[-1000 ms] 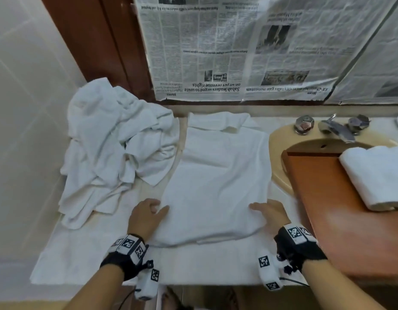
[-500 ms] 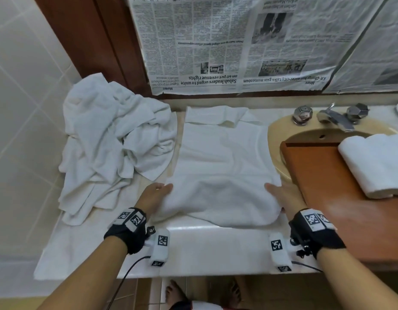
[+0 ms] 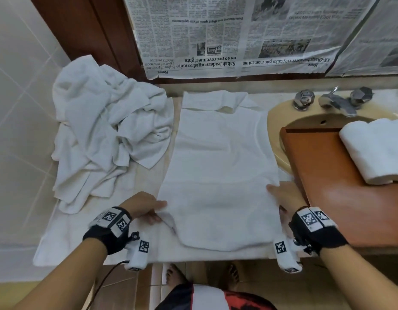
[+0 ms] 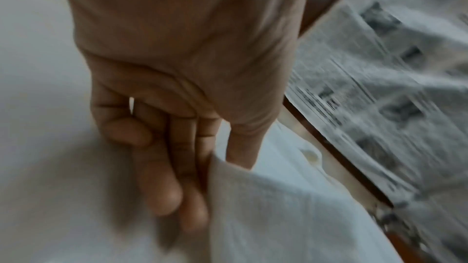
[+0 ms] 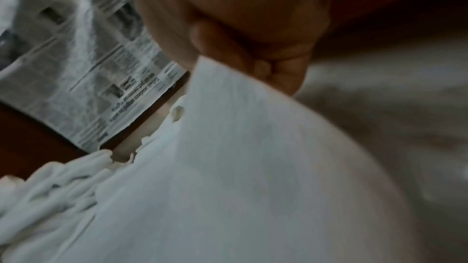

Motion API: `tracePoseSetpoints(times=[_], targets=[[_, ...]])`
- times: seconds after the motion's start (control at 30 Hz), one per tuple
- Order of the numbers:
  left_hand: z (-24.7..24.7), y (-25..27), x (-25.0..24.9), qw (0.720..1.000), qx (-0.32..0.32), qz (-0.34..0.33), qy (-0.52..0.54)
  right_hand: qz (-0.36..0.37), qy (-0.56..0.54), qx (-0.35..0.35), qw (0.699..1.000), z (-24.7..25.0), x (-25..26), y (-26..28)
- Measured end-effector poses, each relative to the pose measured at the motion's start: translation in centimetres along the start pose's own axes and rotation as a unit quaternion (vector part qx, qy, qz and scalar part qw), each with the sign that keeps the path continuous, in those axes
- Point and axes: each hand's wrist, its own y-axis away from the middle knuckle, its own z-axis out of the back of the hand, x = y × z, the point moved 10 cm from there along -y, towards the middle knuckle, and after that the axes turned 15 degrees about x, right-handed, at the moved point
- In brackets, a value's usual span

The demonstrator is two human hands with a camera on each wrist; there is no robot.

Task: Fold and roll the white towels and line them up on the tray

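Observation:
A white towel point(image 3: 218, 164) lies flat and lengthwise on the counter, its far end turned over. My left hand point(image 3: 146, 206) pinches its left edge near the front. In the left wrist view the thumb lies on top of the towel point(image 4: 291, 217) and the fingers point(image 4: 164, 187) reach under it. My right hand point(image 3: 283, 195) grips the right edge; in the right wrist view its curled fingers point(image 5: 276, 67) hold the towel's point(image 5: 240, 177) corner. A rolled white towel point(image 3: 376, 148) lies on the brown wooden tray point(image 3: 327, 175) at the right.
A crumpled pile of white towels point(image 3: 99, 135) fills the left of the counter. A white cloth point(image 3: 66, 242) covers the counter top. The tray lies across a beige sink point(image 3: 276, 135) with a metal tap point(image 3: 336, 104). Newspaper point(image 3: 238, 36) covers the wall behind.
The towel's near end has come closer to the counter's front edge. Both hands have shifted from the near end to its side edges, where they pinch it.

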Motion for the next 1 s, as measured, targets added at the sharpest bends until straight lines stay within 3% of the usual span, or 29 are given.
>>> tracePoseSetpoints(times=[0.17,0.37,0.47,0.6,0.7,0.8,0.9,1.0], targets=[[1.9,0.1,-2.6,0.986,-0.122,0.021,-0.110,-0.070,0.020,0.042,0.996,-0.8,-2.0,0.8],[2.1,-0.2,-3.7,0.978,-0.166,0.001,-0.125,-0.047,-0.009,0.075,0.996,-1.5,-3.2,3.0],[1.4,-0.6,-2.8,0.981,-0.120,0.022,-0.149,0.010,-0.065,0.053,0.996,-0.1,-2.0,3.5],[0.1,-0.6,-1.4,0.988,-0.052,0.051,-0.134,-0.008,0.039,0.097,0.994,-0.5,-2.5,4.3],[0.1,-0.7,-2.0,0.982,-0.065,0.039,-0.174,-0.073,0.080,0.143,0.984,-1.4,-5.1,4.8],[0.2,-0.8,-2.6,0.978,-0.081,0.038,-0.186,-0.049,0.049,0.141,0.988,-1.5,-4.5,5.3],[0.5,-1.2,-3.2,0.973,-0.096,0.044,-0.205,-0.020,0.087,0.111,0.990,-0.6,-2.8,5.3],[1.3,-1.2,-4.6,0.969,-0.148,0.027,-0.198,-0.038,0.174,0.060,0.982,0.6,-2.7,4.0]])
